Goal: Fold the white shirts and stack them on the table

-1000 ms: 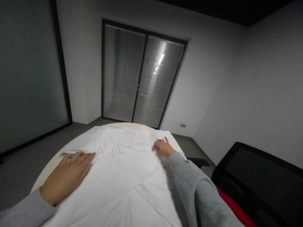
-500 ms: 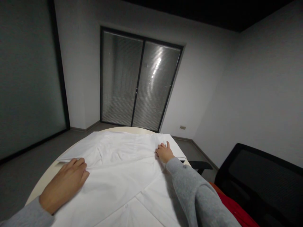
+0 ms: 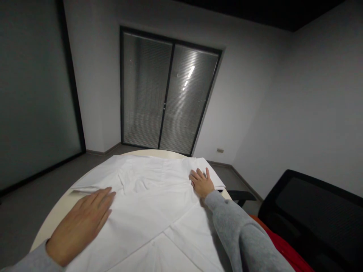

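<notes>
A white garment [image 3: 150, 196] lies spread over a round cream table [image 3: 61, 206]. My left hand [image 3: 82, 223] rests flat on the garment's left part, fingers stretched out and together, holding nothing. My right hand [image 3: 202, 182] lies flat on the garment near its far right edge, fingers slightly apart. Both arms wear grey sleeves. A folded seam runs diagonally across the cloth between the hands.
A black mesh chair [image 3: 312, 219] stands at the right, with something red [image 3: 280, 249] beside it. A dark-framed window with blinds [image 3: 167, 92] is on the far wall. Grey floor surrounds the table.
My left hand uncurled and now lies flat with fingers extended. My right hand slid slightly right and flattened on the cloth.
</notes>
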The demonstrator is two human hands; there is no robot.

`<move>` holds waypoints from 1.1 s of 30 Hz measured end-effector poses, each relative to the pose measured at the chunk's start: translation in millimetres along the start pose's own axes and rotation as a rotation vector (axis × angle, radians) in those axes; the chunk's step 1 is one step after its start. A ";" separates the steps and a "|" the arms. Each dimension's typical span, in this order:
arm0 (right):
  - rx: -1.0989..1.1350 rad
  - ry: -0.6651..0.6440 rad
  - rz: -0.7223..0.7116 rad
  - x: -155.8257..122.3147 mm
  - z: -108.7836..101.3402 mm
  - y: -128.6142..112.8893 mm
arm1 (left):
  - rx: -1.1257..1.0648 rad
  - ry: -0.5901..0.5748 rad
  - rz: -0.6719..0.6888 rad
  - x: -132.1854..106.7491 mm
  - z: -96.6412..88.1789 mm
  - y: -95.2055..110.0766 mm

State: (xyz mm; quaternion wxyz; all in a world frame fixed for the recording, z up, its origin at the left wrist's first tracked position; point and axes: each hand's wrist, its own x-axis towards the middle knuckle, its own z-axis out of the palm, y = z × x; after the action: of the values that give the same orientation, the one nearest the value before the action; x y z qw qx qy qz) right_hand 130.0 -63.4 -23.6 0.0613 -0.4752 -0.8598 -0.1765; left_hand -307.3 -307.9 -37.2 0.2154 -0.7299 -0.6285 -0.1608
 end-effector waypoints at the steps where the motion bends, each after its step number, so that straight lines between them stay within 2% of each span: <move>1: 0.001 0.006 0.008 -0.1 -2.0 -0.9 | -0.055 -0.005 0.042 -9.6 2.4 4.0; 5: -0.008 0.055 0.039 -7.3 -16.8 -22.3 | -0.219 -0.151 0.207 -49.4 6.4 21.5; 9: 0.062 0.103 -0.055 -30.3 -31.9 -74.5 | -0.257 -0.235 0.211 -59.6 -6.0 32.3; 11: 0.173 0.037 -0.121 -44.0 -33.9 -97.9 | -0.262 -0.246 0.197 -55.9 -13.5 34.4; 13: 0.291 -0.107 -0.125 -54.5 -31.1 -110.2 | -0.261 -0.247 0.171 -53.5 -17.7 35.0; 15: 0.366 -0.235 -0.072 -59.4 -25.8 -110.8 | -0.234 -0.242 0.126 -55.8 -17.7 34.3; 17: 0.393 -0.290 -0.014 -59.3 -21.0 -104.9 | -0.181 -0.219 0.086 -62.9 -14.1 32.4; 21: 0.409 -0.329 0.015 -56.0 -20.7 -96.4 | -0.045 -0.105 0.039 -82.1 -2.8 26.3; 26: 0.425 -0.351 0.027 -58.7 -27.8 -99.6 | 0.050 -0.004 0.025 -97.3 10.8 18.2; 29: 0.428 -0.343 0.033 -60.3 -28.9 -99.5 | 0.038 -0.006 0.000 -101.8 19.2 14.7; 33: 0.440 -0.321 0.018 -58.5 -30.2 -99.2 | 0.016 -0.085 -0.025 -106.6 29.8 10.6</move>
State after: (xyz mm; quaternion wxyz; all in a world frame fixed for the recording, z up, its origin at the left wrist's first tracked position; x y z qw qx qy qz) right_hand 76.6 -169.1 -35.7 0.0276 -0.4801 -0.8719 0.0930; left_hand -314.9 -384.2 -117.8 0.1923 -0.7265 -0.6473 -0.1273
